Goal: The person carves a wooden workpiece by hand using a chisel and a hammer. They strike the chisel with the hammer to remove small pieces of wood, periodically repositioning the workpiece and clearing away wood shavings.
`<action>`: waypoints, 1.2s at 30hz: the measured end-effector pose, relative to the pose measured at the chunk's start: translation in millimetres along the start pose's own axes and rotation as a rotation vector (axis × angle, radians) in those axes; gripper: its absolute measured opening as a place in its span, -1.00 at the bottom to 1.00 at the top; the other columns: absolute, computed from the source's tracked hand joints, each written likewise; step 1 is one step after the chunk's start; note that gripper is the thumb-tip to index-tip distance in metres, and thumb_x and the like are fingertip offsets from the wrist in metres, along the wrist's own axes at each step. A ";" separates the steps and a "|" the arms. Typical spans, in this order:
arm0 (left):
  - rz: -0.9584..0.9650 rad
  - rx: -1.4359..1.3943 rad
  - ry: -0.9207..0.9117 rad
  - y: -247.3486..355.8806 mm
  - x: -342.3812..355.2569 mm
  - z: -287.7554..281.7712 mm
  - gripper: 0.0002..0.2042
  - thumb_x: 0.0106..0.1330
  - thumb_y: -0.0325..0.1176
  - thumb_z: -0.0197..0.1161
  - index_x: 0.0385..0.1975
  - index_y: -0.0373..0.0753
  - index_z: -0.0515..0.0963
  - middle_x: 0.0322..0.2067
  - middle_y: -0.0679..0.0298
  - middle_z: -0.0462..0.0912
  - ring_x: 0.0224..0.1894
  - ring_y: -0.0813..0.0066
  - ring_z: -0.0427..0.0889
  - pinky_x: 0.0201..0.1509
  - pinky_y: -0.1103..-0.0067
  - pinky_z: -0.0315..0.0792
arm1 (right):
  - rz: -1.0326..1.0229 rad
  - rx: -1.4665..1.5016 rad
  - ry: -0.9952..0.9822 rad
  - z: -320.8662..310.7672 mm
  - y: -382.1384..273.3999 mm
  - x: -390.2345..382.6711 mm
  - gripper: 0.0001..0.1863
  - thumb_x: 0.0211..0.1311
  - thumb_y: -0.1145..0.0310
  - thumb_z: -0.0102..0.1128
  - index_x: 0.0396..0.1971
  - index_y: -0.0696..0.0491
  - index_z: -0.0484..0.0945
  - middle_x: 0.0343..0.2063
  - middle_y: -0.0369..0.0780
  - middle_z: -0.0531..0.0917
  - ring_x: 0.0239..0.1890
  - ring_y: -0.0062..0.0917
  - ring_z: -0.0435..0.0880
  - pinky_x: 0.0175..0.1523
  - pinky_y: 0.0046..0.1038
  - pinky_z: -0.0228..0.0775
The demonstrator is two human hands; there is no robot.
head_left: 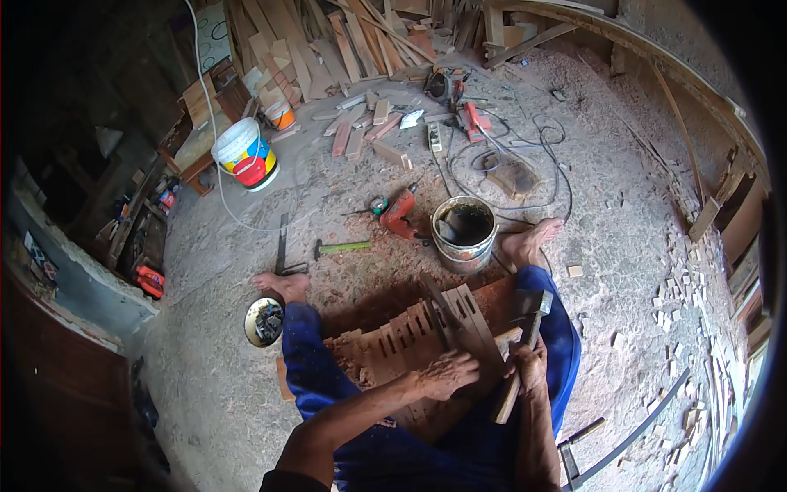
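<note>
The main risk, as I judge it, is a glancing blow: your right hand (529, 365) is closed around the hammer (534, 328), while your left hand (449, 375) lies low over the slotted wooden boards (416, 351), within easy reach of a stray swing. Your left fingers look curled, but they are blurred, so I cannot tell whether they grip anything. The boards could also skid or spread if struck off-centre, since no clamp shows on them; the dark narrow bar (442, 313) lying across them might jump too.

The boards sit between your legs, side by side, their long axis running away from you with the far ends leaning left; their short slots follow roughly that line. Your hammer points away and slightly right, its head beside your right trouser leg (564, 344).
</note>
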State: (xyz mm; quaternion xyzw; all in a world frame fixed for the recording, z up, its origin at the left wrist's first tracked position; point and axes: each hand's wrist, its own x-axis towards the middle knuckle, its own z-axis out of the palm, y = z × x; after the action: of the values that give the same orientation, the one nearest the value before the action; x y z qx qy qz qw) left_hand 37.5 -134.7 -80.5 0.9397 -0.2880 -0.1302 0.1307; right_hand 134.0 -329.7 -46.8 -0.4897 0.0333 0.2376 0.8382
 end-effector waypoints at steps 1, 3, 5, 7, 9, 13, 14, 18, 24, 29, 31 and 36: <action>0.011 0.033 0.032 2.4 -8.1 8.2 -0.57 -0.12 -0.43 0.36 -0.15 -0.17 0.50 -0.12 0.22 0.43 0.06 0.22 0.42 0.29 0.27 0.28 | 0.004 -0.022 0.019 -0.7 1.7 0.2 -0.59 0.09 0.57 0.13 -0.01 0.16 0.36 -0.71 -0.28 0.43 -0.85 -0.55 0.41 -0.75 -0.48 0.40; 0.021 0.107 0.098 -0.8 -25.3 27.1 -0.58 -0.15 -0.39 0.40 -0.19 -0.15 0.50 -0.17 0.24 0.42 0.01 0.25 0.43 0.31 0.26 0.25 | -0.012 -0.032 -0.002 -2.0 6.7 -0.3 -0.61 0.10 0.56 0.12 -0.03 0.14 0.35 -0.68 -0.26 0.44 -0.84 -0.55 0.41 -0.75 -0.48 0.41; -0.025 0.125 0.188 -9.0 -35.3 40.2 -0.54 -0.21 -0.36 0.45 -0.20 -0.14 0.50 -0.17 0.24 0.43 0.02 0.26 0.43 0.34 0.26 0.21 | -0.026 -0.036 -0.029 0.3 9.3 -2.7 -0.65 0.12 0.53 0.11 -0.06 0.11 0.36 -0.63 -0.26 0.46 -0.84 -0.56 0.40 -0.75 -0.48 0.41; -0.057 0.173 0.114 -4.2 -39.7 23.2 -0.54 -0.17 -0.30 0.53 -0.21 -0.12 0.50 -0.15 0.24 0.44 0.06 0.27 0.44 0.38 0.25 0.19 | -0.050 -0.045 -0.025 -3.1 11.8 -4.8 -0.63 0.09 0.54 0.12 -0.05 0.11 0.38 -0.61 -0.26 0.47 -0.84 -0.56 0.40 -0.75 -0.49 0.40; -0.035 0.015 0.420 -4.7 -52.9 -0.6 -0.53 -0.11 -0.29 0.54 -0.17 -0.14 0.50 -0.14 0.25 0.48 0.03 0.27 0.50 0.30 0.23 0.31 | -0.059 -0.039 -0.034 -8.5 13.6 -3.3 -0.61 0.07 0.56 0.16 -0.04 0.12 0.40 -0.61 -0.27 0.47 -0.85 -0.56 0.40 -0.75 -0.48 0.40; -0.300 -0.298 1.041 -7.6 -87.6 -85.1 -0.50 0.06 -0.31 0.54 -0.03 -0.24 0.46 -0.19 0.26 0.62 -0.13 0.34 0.65 -0.03 0.32 0.58 | -0.068 -0.087 -0.049 -4.5 16.4 -2.3 -0.67 0.12 0.56 0.17 -0.08 0.12 0.42 -0.65 -0.29 0.44 -0.84 -0.57 0.39 -0.76 -0.48 0.37; -0.415 -0.463 1.213 -8.3 -98.1 -106.6 -0.49 0.09 -0.34 0.54 0.00 -0.27 0.44 -0.23 0.25 0.64 -0.19 0.36 0.67 -0.11 0.37 0.60 | -0.057 -0.105 -0.048 -1.3 16.7 -2.9 -0.67 0.12 0.56 0.17 -0.08 0.12 0.42 -0.66 -0.29 0.44 -0.84 -0.57 0.39 -0.76 -0.48 0.37; -0.654 -0.929 1.695 -20.1 -124.7 -135.5 -0.61 0.23 -0.38 0.44 -0.05 -0.28 0.39 -0.31 0.25 0.62 -0.34 0.54 0.61 -0.30 0.50 0.58 | -0.029 -0.112 -0.136 0.7 26.4 -3.4 -0.61 0.09 0.52 0.17 -0.02 0.12 0.40 -0.66 -0.29 0.45 -0.83 -0.56 0.41 -0.74 -0.49 0.40; -0.655 -0.830 1.599 -45.8 -141.9 -89.9 -0.62 0.23 -0.36 0.46 -0.04 -0.30 0.47 -0.31 0.35 0.64 -0.40 0.60 0.60 -0.25 0.58 0.52 | 0.020 -0.165 -0.234 9.9 42.1 -7.3 -0.46 0.06 0.48 0.20 0.11 0.11 0.34 -0.65 -0.27 0.47 -0.81 -0.55 0.46 -0.74 -0.50 0.41; -0.734 -0.749 1.557 -41.8 -137.5 -85.6 -0.64 0.21 -0.37 0.47 -0.06 -0.31 0.51 -0.25 0.29 0.68 -0.28 0.57 0.64 -0.18 0.59 0.53 | 0.075 -0.202 -0.231 23.2 42.5 -14.0 -0.40 0.07 0.51 0.24 0.17 0.10 0.31 -0.65 -0.26 0.49 -0.82 -0.56 0.44 -0.71 -0.52 0.40; -0.678 -0.886 1.598 -42.3 -137.6 -87.5 -0.60 0.21 -0.41 0.45 0.00 -0.33 0.48 -0.22 0.26 0.69 -0.24 0.52 0.66 -0.14 0.57 0.54 | 0.066 -0.180 -0.272 35.1 39.1 -20.7 -0.42 0.08 0.48 0.23 0.17 0.11 0.33 -0.64 -0.29 0.46 -0.81 -0.59 0.43 -0.73 -0.54 0.40; -0.739 -0.624 1.396 -43.1 -146.9 -98.3 -0.60 0.16 -0.38 0.49 -0.08 -0.33 0.47 -0.25 0.23 0.62 -0.23 0.45 0.61 -0.14 0.50 0.53 | 0.073 -0.171 -0.258 29.7 39.6 -19.5 -0.41 0.09 0.50 0.26 0.16 0.11 0.31 -0.67 -0.25 0.51 -0.81 -0.55 0.46 -0.72 -0.52 0.36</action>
State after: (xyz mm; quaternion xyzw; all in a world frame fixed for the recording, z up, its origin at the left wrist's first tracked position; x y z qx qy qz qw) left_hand -26.7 1.1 22.1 0.7592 0.2331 0.3717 0.4808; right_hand 94.4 -295.8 -57.7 -0.5234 -0.0773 0.3307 0.7815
